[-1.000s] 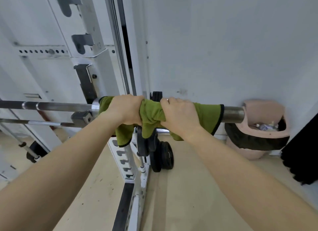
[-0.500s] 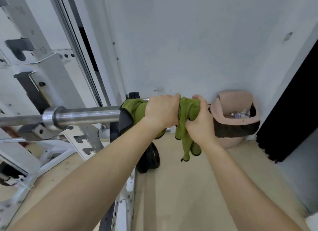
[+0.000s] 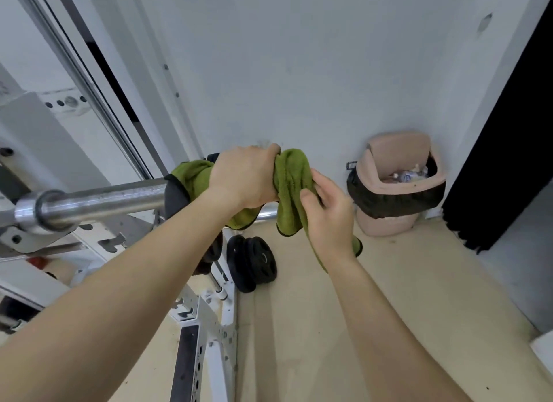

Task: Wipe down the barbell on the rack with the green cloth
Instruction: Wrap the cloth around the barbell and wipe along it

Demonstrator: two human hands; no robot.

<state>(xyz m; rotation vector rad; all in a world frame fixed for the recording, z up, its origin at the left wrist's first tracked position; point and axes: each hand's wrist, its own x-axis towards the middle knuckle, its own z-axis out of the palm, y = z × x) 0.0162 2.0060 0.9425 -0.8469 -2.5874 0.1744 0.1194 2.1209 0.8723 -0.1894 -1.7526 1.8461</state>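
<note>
Fuzzy cloth on polished steel

The matt, nappy green terry cloth (image 3: 291, 186) bunches under the left hand's fingers (image 3: 270, 150); beside them the round silver barbell sleeve (image 3: 98, 199) shows smooth, glossy brushed metal.

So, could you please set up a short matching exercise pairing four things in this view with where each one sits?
Things:
1. green cloth
2. barbell
3. weight plates
4. bin

Places:
A. on the floor by the rack's base
B. in the corner, by the wall
C. bunched over the bar's end, held by both hands
D. lying across the rack, its sleeve bare at left

Pairs: 1-C, 2-D, 3-A, 4-B
</note>
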